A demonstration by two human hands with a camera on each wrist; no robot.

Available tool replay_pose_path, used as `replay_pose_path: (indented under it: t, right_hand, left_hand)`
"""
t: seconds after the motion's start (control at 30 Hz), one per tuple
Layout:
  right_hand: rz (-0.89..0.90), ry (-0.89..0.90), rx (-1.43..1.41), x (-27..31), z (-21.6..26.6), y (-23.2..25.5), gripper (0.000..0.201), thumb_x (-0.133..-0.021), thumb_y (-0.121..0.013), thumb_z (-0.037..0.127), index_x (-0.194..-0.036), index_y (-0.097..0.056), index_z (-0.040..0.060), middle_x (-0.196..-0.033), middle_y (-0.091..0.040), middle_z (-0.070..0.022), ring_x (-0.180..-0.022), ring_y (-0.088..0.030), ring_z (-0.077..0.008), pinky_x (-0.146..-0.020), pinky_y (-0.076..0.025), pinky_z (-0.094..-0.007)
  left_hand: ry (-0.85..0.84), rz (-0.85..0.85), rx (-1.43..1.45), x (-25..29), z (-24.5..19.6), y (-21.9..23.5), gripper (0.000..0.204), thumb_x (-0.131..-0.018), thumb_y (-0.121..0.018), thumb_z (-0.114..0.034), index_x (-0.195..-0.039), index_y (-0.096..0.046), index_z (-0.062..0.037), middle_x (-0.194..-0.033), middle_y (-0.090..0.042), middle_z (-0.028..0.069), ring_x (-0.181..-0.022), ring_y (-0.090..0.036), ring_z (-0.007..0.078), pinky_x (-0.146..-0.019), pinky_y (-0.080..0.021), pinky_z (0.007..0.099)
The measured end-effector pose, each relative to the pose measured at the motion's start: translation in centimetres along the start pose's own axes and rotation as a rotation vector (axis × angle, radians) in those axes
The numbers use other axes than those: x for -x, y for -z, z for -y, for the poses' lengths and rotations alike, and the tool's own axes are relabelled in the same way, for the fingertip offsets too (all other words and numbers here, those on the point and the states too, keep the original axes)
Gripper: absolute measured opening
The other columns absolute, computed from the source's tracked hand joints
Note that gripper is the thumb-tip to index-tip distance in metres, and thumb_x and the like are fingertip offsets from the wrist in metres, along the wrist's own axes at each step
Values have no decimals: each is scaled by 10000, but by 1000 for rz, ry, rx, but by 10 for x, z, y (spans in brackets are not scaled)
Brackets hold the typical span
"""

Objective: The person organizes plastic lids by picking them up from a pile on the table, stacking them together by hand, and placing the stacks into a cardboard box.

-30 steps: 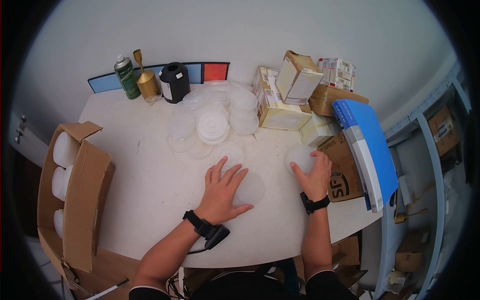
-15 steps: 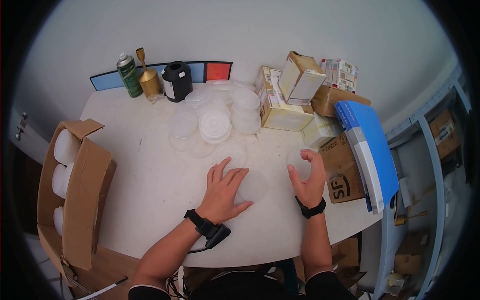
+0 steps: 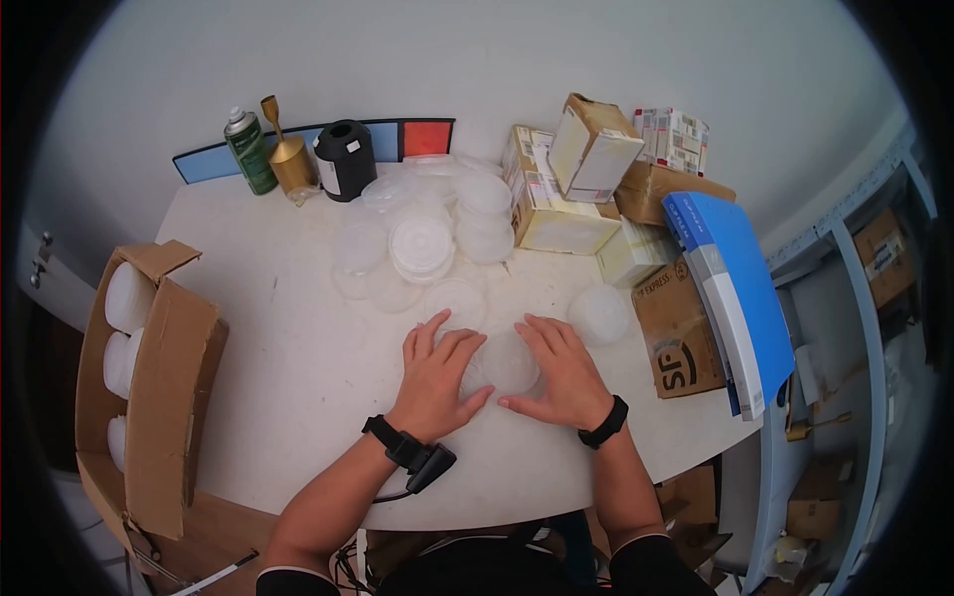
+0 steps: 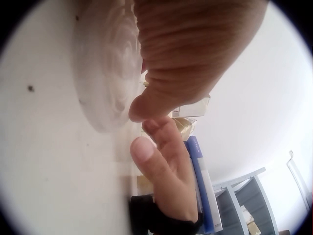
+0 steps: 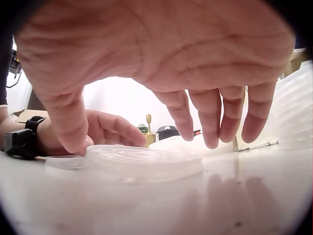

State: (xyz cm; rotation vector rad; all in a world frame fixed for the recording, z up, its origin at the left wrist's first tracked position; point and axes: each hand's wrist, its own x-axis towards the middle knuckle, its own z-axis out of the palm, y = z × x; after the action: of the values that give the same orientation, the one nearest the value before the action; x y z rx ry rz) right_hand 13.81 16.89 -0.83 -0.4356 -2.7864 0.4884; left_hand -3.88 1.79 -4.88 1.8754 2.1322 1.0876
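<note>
A translucent round lid [image 3: 511,360] lies flat on the white table [image 3: 328,447], between my two hands. My right hand [image 3: 568,382] arches over its right side, palm down, fingers spread apart and gently bent, with the thumb well away from them; my thumb tip is close by the rim, but I cannot tell whether it touches. My left hand [image 3: 432,387] curves around from the other side, its fingers likewise apart and the thumb pointing across toward my right thumb; whether it meets any plastic I cannot tell. Low by my left thumb sits a second lid [image 5: 63,163], just beside the first.

Just past my left fingertips is a loose lid [image 3: 457,296], and farther ahead spreads a large pile of lids [image 3: 422,246]. Near my right knuckles, on their outer side, stands a stack of lids [image 3: 598,314]; beyond it are a brown carton [image 3: 686,372] and a blue binder [image 3: 740,288]. Ahead of my right fingers, well apart, are more boxes [image 3: 571,228]. Far out to the left of my left hand, an open carton [image 3: 164,417] holds white tubs [image 3: 129,298].
</note>
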Motion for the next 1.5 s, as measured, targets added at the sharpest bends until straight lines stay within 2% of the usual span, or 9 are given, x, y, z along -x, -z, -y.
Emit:
replay_pose_path:
  t: [0.07, 0.17, 0.37, 0.63, 0.77, 0.93, 1.03, 1.27, 1.5]
  right_hand:
    - [55, 22, -12, 0, 0, 0, 875, -755, -825, 389, -1442, -477, -26, -1471, -479, -252, -1367, -433, -417, -1152, -367, -471]
    - [70, 31, -31, 0, 0, 0, 872, -756, -805, 345, -1465, -452, -20, -1477, -469, -260, -1378, -425, -418, -1158, -361, -465]
    - [90, 58, -55, -2, 1, 4, 867, -752, -788, 308, -1472, -436, -24, -1467, -478, -258, -1369, -435, -419, -1152, -368, -465]
    - [100, 25, -57, 0, -2, 0, 829, -761, -807, 317, -1439, -468, -18, -1345, -543, -230, -1253, -516, -394, -1071, -434, -446]
    - [4, -25, -58, -1, 4, 4, 835, -754, -833, 337, -1428, -483, -11, -1324, -555, -216, -1216, -540, -386, -1034, -462, -444]
    - [-64, 38, -82, -3, 7, 5, 865, -712, -880, 336, -1416, -501, 8, -1318, -559, -210, -1202, -563, -384, -1016, -482, -435]
    - [-82, 58, -91, -4, 8, 5, 853, -687, -899, 321, -1386, -517, 17, -1325, -561, -203, -1207, -569, -381, -1019, -485, -431]
    - [-99, 120, -117, -4, 7, 6, 729, -669, -903, 285, -1259, -553, 37, -1321, -573, -178, -1201, -579, -364, -1008, -496, -421]
    - [-118, 107, -113, -5, 9, 7, 682, -672, -905, 291, -1208, -567, 38, -1307, -576, -173, -1177, -584, -358, -980, -504, -419]
  left_hand:
    - [-1, 1, -2, 0, 1, -1, 659, -726, -845, -226, -1319, -593, -85, -1342, -582, 90, -1432, -353, 394, -1144, -261, 543]
    - [-1, 2, -1, 1, 1, -1, 618, -730, -839, -225, -1289, -612, -91, -1337, -583, 84, -1433, -352, 395, -1142, -265, 540]
    - [-3, -1, 0, 1, 2, -2, 565, -735, -837, -229, -1248, -639, -97, -1333, -584, 81, -1435, -350, 395, -1140, -268, 545]
    - [-9, -6, 8, 3, 4, -3, 466, -754, -830, -235, -1170, -688, -81, -1333, -589, 85, -1433, -352, 397, -1142, -265, 549]
    - [-3, -56, 78, 1, 1, -1, 304, -828, -774, -186, -1100, -694, -77, -1302, -607, 83, -1426, -361, 402, -1143, -267, 538]
    - [17, -101, 222, 1, 1, 0, 69, -907, -678, -103, -973, -667, -83, -1235, -641, 64, -1403, -384, 400, -1139, -290, 503]
    - [33, -129, 324, 1, 5, -2, 24, -922, -650, -91, -945, -652, -83, -1190, -656, 64, -1369, -407, 390, -1136, -305, 490]
    - [42, -134, 429, -1, 6, 1, 24, -929, -631, -90, -935, -643, -70, -1164, -658, 80, -1330, -426, 385, -1129, -318, 491]
    - [-15, -126, 437, -2, 6, 2, 37, -903, -621, -68, -937, -635, -64, -1125, -662, 93, -1305, -464, 392, -1101, -350, 483]
